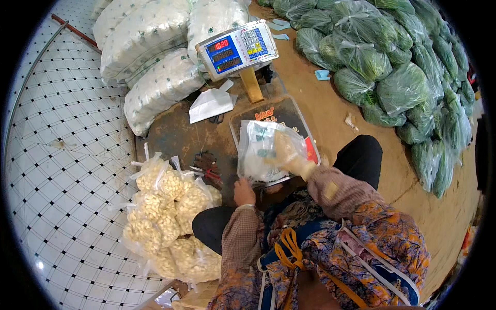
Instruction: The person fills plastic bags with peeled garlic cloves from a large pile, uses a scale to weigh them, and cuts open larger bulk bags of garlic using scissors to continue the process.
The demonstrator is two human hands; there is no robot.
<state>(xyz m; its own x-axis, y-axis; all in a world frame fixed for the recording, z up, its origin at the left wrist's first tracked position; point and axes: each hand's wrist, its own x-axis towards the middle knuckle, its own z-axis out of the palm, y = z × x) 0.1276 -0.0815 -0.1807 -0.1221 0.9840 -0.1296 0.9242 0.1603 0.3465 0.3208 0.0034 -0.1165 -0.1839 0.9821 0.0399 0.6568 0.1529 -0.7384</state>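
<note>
While the clear bag [253, 150] sits over the platform of the scale [292, 116], the left hand [244, 192] is at the bag's near left corner, fingers curled; cannot tell whether they pinch the plastic. Right hand [292, 152] is at the bag's right side, blurred and partly veiled by plastic; state of its fingers cannot be told. Display [237, 49] lit, beyond the platform. White paper [212, 105] left of scale. Bags of pale pieces [160, 206] near left; white sacks [147, 44] far left; bagged greens [372, 57] heaped far right.

The bag [256, 147] is over the scale [288, 113] (bagged goods [160, 212] left, bagged vegetables [403, 88] right).
</note>
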